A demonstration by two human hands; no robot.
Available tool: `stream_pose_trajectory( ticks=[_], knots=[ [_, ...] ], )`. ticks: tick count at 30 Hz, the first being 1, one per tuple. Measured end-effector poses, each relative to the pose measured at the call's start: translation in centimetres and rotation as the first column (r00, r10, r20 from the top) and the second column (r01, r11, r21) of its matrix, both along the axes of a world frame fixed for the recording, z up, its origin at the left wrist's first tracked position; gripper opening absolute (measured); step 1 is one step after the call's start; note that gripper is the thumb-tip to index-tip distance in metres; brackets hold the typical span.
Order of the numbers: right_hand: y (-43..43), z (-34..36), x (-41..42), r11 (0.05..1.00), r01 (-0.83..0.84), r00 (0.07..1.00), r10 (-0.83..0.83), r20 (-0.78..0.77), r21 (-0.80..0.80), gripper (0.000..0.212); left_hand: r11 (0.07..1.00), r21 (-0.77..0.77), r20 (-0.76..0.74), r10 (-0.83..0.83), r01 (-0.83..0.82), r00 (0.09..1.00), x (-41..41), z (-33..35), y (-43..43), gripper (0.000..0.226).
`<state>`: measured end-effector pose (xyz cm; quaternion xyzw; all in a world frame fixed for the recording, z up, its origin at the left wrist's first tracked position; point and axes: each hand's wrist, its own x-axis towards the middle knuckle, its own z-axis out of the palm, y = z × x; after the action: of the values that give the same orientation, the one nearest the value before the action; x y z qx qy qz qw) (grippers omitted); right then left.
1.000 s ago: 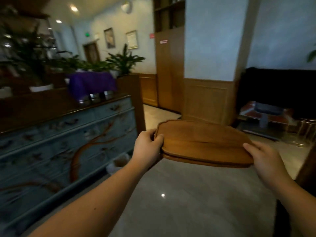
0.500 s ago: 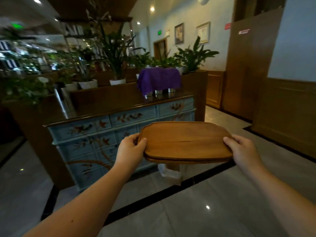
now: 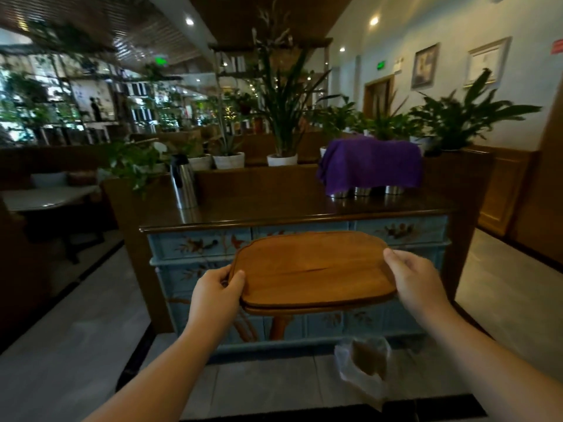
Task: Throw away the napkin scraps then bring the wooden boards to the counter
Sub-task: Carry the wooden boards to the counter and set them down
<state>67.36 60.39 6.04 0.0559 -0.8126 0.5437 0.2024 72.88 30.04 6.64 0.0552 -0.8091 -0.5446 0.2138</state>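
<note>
I hold a stack of rounded wooden boards [image 3: 310, 266] level in front of me, at the height of the counter's drawers. My left hand [image 3: 214, 295] grips the stack's left end, thumb on top. My right hand [image 3: 416, 283] grips its right end. The counter [image 3: 274, 213] is a dark wooden top on a blue painted cabinet, right behind the boards. No napkin scraps are in view.
On the counter stand a steel jug [image 3: 182, 181] at the left and steel containers under a purple cloth [image 3: 370, 164] at the right. A small bin with a plastic liner [image 3: 364, 363] sits on the floor by the cabinet. Potted plants line the ledge behind.
My view has swung left from the wall to face the counter squarely. The counter is now close ahead, and both hands still carry the boards.
</note>
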Motion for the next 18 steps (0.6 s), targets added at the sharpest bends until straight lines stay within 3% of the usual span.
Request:
stream_pose_trajectory(
  ticks=[9,13,18],
  knots=[
    [-9.9,-1.5,-18.4,0.999,-0.038,0.999,0.038,0.001,0.014,0.050,0.995,0.039,0.046,0.093,-0.094,0.995,-15.8,-1.0,-9.4,0.031],
    [-13.4,-1.4,-25.7,0.999,0.009,0.997,-0.007,0.073,-0.032,0.030,0.996,-0.007,0.064,0.089,-0.088,0.994,-23.4,0.5,-12.8,0.030],
    [-15.8,-1.2,-33.1,0.998,0.033,0.992,-0.026,0.120,-0.057,0.032,0.996,-0.068,0.063,0.053,-0.048,0.997,-32.2,2.1,-15.6,0.025]
  ],
)
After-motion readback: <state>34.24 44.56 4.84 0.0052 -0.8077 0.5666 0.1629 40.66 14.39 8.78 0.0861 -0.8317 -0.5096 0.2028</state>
